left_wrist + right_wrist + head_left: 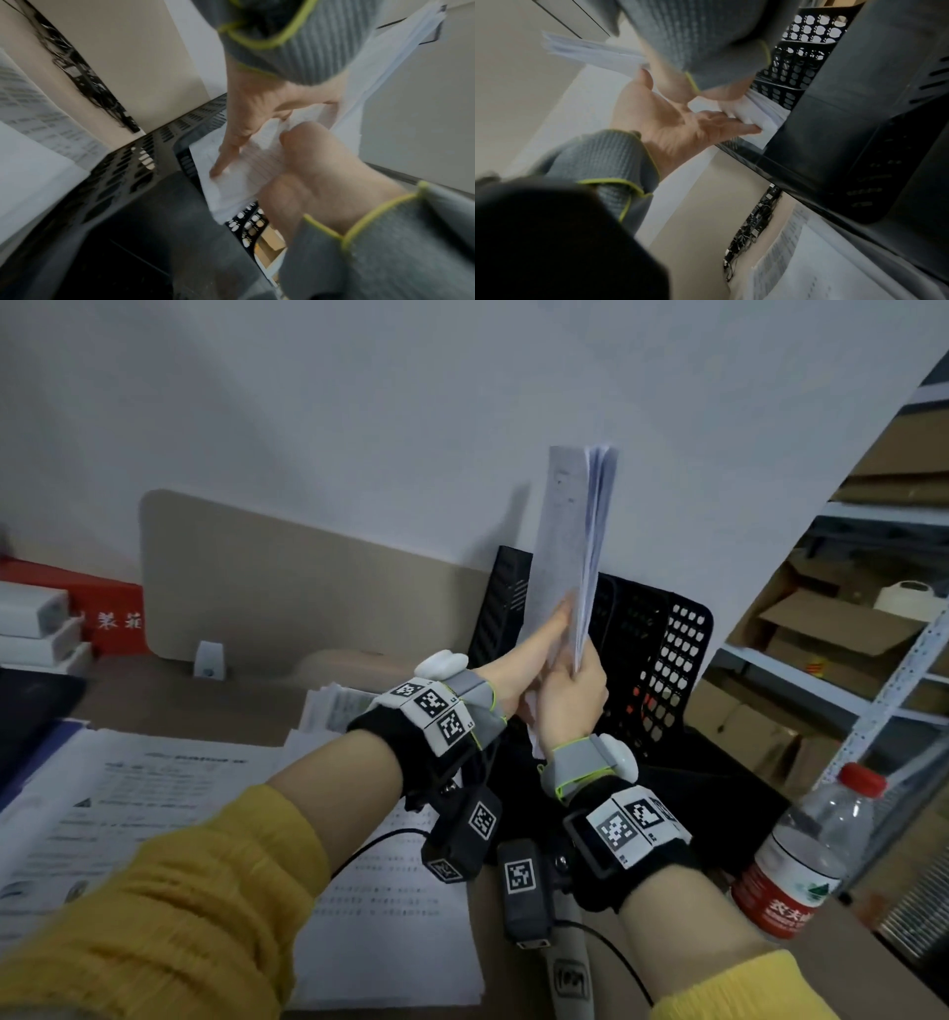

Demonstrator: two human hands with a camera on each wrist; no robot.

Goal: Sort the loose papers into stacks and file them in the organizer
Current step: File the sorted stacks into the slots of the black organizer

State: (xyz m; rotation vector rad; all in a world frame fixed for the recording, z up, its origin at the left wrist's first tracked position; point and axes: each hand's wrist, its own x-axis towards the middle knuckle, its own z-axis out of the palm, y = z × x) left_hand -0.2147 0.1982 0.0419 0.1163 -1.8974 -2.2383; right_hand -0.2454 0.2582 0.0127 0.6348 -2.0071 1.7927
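A thick stack of white papers [570, 521] stands upright on edge above the black perforated organizer [678, 649] at the back right of the desk. My right hand [570, 695] grips the stack's lower edge, thumb on the near side. My left hand [529, 639] holds the stack's left face, fingers reaching up along it. In the left wrist view the left hand [321, 172] pinches the papers [231, 192] over the organizer [128, 172], and the right hand [257, 105] lies on them. The right wrist view shows the right hand [675, 125] under the stack [590, 52], the left hand [675, 85] above.
Printed sheets [154, 803] cover the desk at the left and centre. A water bottle [801, 860] with a red cap stands at the right edge. A beige divider [308, 588] and a red box [102, 613] line the back. Shelves with cardboard boxes [821, 629] stand at the right.
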